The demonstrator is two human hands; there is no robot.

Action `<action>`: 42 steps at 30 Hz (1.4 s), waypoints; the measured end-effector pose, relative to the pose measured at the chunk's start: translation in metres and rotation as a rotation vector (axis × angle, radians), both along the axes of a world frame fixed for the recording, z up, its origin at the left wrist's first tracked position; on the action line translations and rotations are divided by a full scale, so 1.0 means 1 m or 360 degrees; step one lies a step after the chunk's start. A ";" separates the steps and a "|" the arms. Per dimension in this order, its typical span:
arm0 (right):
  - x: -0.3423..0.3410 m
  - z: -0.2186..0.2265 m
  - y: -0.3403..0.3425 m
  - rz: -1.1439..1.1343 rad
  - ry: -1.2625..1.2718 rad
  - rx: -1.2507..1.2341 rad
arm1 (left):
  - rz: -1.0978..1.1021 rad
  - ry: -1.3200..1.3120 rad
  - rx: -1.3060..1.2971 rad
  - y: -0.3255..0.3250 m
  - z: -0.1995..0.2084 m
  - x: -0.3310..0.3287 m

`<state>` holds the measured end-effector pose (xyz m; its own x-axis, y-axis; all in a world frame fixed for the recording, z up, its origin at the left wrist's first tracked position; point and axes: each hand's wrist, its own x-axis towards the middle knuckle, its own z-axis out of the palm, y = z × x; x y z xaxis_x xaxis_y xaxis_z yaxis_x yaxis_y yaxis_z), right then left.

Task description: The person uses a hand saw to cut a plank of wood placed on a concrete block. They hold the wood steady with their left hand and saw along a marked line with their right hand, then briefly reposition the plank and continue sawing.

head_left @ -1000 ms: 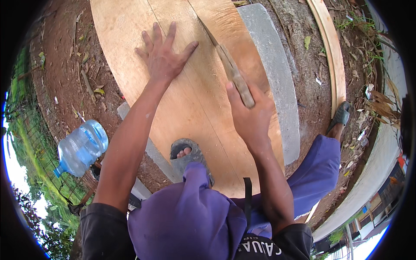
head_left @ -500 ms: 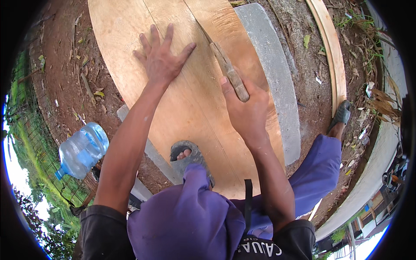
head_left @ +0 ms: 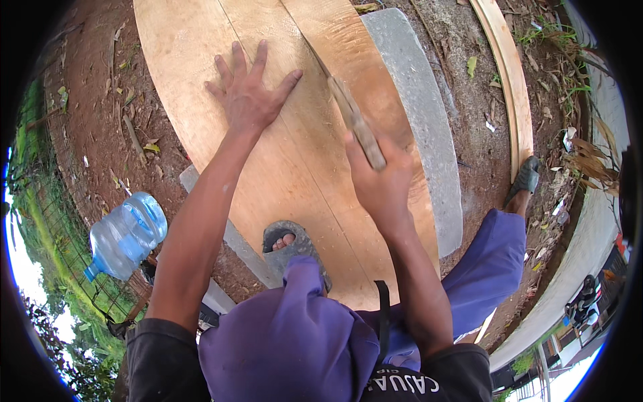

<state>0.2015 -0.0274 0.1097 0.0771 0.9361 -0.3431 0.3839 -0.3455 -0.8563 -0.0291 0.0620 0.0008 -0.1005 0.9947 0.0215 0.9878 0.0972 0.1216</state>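
My right hand (head_left: 383, 177) is wrapped round the wooden handle of a handsaw (head_left: 358, 124). Ahead of the grip, the thin blade runs into a long slit in the plywood sheet (head_left: 194, 67); the part below the board is hidden. My left hand (head_left: 251, 94) presses flat on the sheet left of the slit, fingers spread and holding nothing. A thin straight line crosses the wood beneath it. On the near part of the board rests my sandalled foot (head_left: 291, 244).
A grey slab (head_left: 422, 100) lies under the sheet, showing along its right side. To the left is a clear blue water jug (head_left: 127, 234) by a wire fence. Long wooden strips (head_left: 509, 74) lie on the dirt at right, beside my other foot (head_left: 526, 181).
My right hand has pulled the saw slightly back toward me, and its handle sits lower along the slit. The left hand and the foot on the board stay put.
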 end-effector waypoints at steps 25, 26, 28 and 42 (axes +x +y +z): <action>0.088 0.111 -0.157 0.0271 -0.0333 -0.0023 | 0.0001 0.0089 0.0054 -0.010 -0.007 -0.011; 0.089 0.122 -0.159 0.0291 -0.0362 -0.0009 | -0.0001 0.0082 0.0055 -0.010 -0.006 -0.010; 0.082 0.108 -0.150 0.0170 -0.0248 -0.0030 | 0.0003 0.0072 0.0060 -0.009 -0.004 -0.008; 0.097 0.132 -0.165 0.0336 -0.0389 0.0027 | 0.0017 0.0071 0.0038 -0.009 -0.004 -0.008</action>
<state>0.2982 -0.1920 0.2421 -0.0413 0.9457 -0.3224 0.6407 -0.2225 -0.7349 -0.0371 0.0534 -0.0028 -0.1094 0.9927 0.0500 0.9912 0.1052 0.0797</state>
